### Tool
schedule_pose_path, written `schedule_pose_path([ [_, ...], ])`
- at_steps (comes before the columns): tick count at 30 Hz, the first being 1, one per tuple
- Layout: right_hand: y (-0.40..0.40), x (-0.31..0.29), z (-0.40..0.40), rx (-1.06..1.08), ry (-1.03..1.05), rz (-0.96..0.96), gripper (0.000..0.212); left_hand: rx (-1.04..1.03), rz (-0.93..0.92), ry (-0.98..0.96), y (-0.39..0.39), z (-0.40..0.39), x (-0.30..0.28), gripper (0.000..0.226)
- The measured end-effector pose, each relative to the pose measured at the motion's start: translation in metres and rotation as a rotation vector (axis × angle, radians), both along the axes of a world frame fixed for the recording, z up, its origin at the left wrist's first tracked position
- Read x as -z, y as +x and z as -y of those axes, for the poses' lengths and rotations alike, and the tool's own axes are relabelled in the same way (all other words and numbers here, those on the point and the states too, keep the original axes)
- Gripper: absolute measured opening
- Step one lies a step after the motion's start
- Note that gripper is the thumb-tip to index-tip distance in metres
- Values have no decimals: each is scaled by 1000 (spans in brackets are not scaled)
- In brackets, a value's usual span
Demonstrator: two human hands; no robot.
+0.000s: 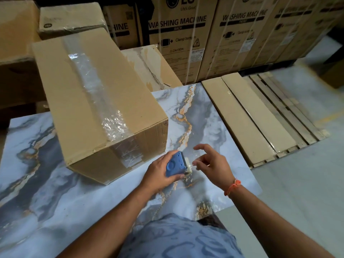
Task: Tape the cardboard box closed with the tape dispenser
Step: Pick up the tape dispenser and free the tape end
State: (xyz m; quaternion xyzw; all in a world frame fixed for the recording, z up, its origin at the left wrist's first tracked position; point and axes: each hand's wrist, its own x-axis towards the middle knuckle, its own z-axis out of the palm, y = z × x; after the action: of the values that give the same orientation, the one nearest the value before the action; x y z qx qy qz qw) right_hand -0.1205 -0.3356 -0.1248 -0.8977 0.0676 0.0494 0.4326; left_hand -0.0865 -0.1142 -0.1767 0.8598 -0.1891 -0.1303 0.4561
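A long brown cardboard box [61, 94] lies on the marble-patterned tabletop [37, 202], its flaps closed. A strip of clear tape [96, 94] runs along its top seam and down the near end. In front of the box's near right corner, my left hand [158, 174] grips a small blue tape dispenser [176, 165]. My right hand [212, 162] is just right of the dispenser's white roller end, thumb and forefinger pinched at the tape end, other fingers spread. An orange thread band is on my right wrist.
Tall washing machine cartons [186, 34] stand in a row at the back. More brown boxes [16, 28] are stacked at the far left. Flat cartons on a wooden pallet [264, 116] lie on the floor to the right of the table.
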Motion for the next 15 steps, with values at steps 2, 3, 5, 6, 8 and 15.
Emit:
schedule_pose_path([
  [2, 3, -2, 6, -57, 12, -42, 22, 4, 11, 14, -1, 1, 0, 83],
  [3, 5, -2, 10, -81, 23, -69, 16, 3, 13, 18, -1, 1, 0, 83],
  [5, 11, 0, 18, -124, 52, -110, 12, -11, 19, 25, -2, 3, 0, 83],
  [6, 15, 1, 22, -145, 80, -123, 12, -29, 23, 32, -3, 6, -1, 83],
  [8, 23, 1, 31, -168, 157, -140, 12, -80, 18, 55, -8, 12, -4, 84],
  [15, 39, 11, 68, -261, 182, -133, 12, -115, 104, 245, -10, 43, -7, 90],
])
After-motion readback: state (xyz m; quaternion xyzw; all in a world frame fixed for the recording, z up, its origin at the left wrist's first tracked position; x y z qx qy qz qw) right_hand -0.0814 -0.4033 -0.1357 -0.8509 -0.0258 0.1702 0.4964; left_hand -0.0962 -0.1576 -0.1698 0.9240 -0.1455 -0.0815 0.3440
